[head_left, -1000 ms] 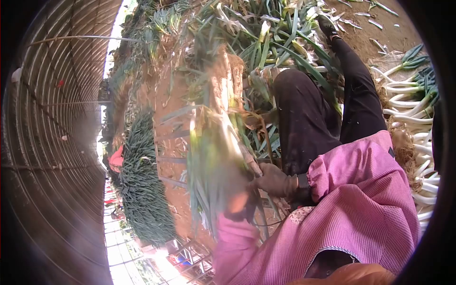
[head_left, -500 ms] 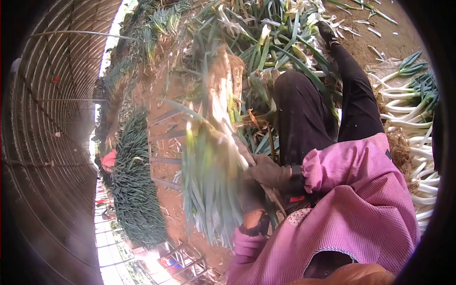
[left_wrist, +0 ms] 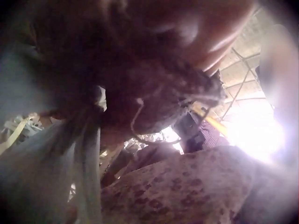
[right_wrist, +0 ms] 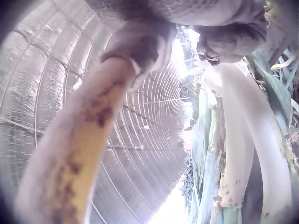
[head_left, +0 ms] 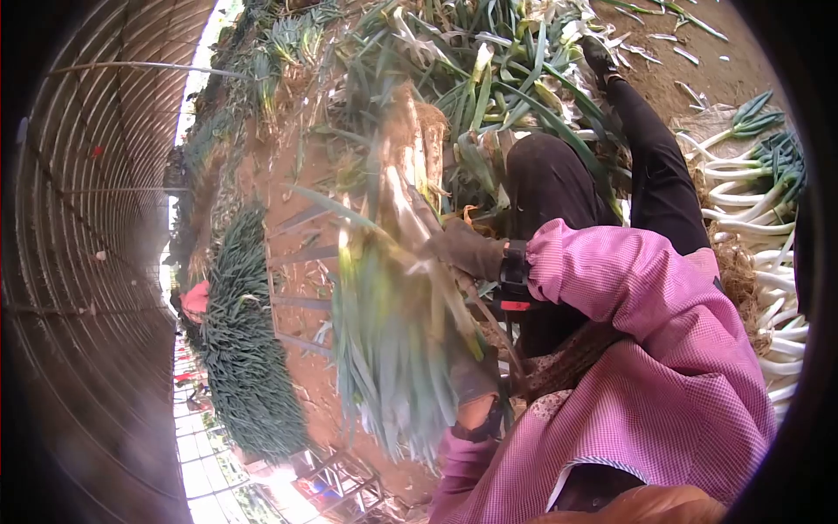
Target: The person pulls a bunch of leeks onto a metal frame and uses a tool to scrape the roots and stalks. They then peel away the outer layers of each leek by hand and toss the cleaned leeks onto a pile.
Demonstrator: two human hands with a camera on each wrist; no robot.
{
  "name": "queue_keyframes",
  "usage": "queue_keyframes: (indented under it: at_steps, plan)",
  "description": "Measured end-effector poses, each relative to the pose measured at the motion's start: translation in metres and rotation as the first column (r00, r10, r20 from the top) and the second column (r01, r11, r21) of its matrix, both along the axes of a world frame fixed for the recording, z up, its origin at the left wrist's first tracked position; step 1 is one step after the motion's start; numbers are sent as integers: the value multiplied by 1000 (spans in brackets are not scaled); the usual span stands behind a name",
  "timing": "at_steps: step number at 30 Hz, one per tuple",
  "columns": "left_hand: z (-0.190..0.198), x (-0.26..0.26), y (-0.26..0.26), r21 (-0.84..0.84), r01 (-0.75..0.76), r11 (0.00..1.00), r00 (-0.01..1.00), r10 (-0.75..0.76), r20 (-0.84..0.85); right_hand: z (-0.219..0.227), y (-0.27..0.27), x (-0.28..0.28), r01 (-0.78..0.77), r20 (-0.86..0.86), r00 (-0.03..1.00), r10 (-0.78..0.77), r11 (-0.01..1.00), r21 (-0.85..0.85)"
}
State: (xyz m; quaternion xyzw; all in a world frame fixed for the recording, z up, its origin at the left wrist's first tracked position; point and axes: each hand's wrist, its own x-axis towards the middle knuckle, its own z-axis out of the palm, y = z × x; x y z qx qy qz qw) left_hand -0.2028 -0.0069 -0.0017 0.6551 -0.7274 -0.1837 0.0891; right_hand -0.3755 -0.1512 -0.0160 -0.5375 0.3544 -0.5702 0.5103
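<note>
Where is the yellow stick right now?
In the right wrist view, the yellow stick slants across the left side, its upper end gripped by the gloved right hand; white stalks are to its right.

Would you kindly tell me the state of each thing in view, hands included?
Right hand: gloved, gripping the stick.
Stick: held, dark-blotched.
Left hand: partly hidden, gripping the green leaves.
Green leaves: bunched, hanging down, blurred.
White stalks: laid side by side in a row.
Dark green heap: piled up.
Loose leaves: strewn in a tangle.
Sleeve: gathered at the cuff.
</note>
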Motion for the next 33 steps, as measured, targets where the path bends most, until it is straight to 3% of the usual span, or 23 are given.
queue_keyframes:
  at_steps: [1,3,4,6,8,10,11,14,17,19,21,25,28,29,31,33]
  plan:
    - [2,-3,-2,-27,9,1000,1000,-10,-14,14,11,-8,-17,-28,999,18,999,28]
    - [4,-11,-10,-105,2,994,999,-7,-47,13,28,-8,23,-273,961,-41,997,-72]
    - [4,-16,-14,-139,9,990,999,-17,-52,5,40,-4,52,-465,873,-146,976,-210]
    - [4,-21,-25,-163,32,986,998,-39,-41,-2,68,4,19,-559,824,-93,990,-138]
    - [6,-27,-41,-178,69,982,997,-71,-9,4,95,12,6,-236,970,52,972,237]
    - [13,-32,-59,-171,110,979,994,-107,30,31,121,5,-36,219,970,-102,834,550]
    - [19,-34,-70,-136,128,982,991,-122,57,50,124,-14,-86,120,993,10,757,648]
    - [40,-37,-111,-21,175,984,975,-171,145,61,129,-15,44,154,978,-139,864,501]
    - [52,-32,-138,101,202,974,953,-219,211,76,141,-23,-52,42,999,34,834,550]
    - [55,-27,-142,167,195,967,944,-231,234,71,148,-17,-5,-2,1000,7,861,508]
    - [56,-25,-139,208,181,961,944,-229,238,66,149,-17,60,3,998,-69,882,467]
    - [54,-21,-113,254,125,959,955,-186,232,50,129,-29,-56,84,996,10,817,574]
    - [50,-12,-83,289,60,956,967,-128,220,41,122,-31,-15,110,993,-44,876,483]
    - [47,-6,-71,301,39,953,972,-106,209,34,119,-28,-66,175,983,-49,801,595]
    - [44,-1,-50,316,-20,949,980,-43,192,11,118,-13,3,51,998,-27,906,424]
    - [49,-8,-38,325,-89,942,988,43,147,-2,117,-5,-5,-21,1000,13,937,350]
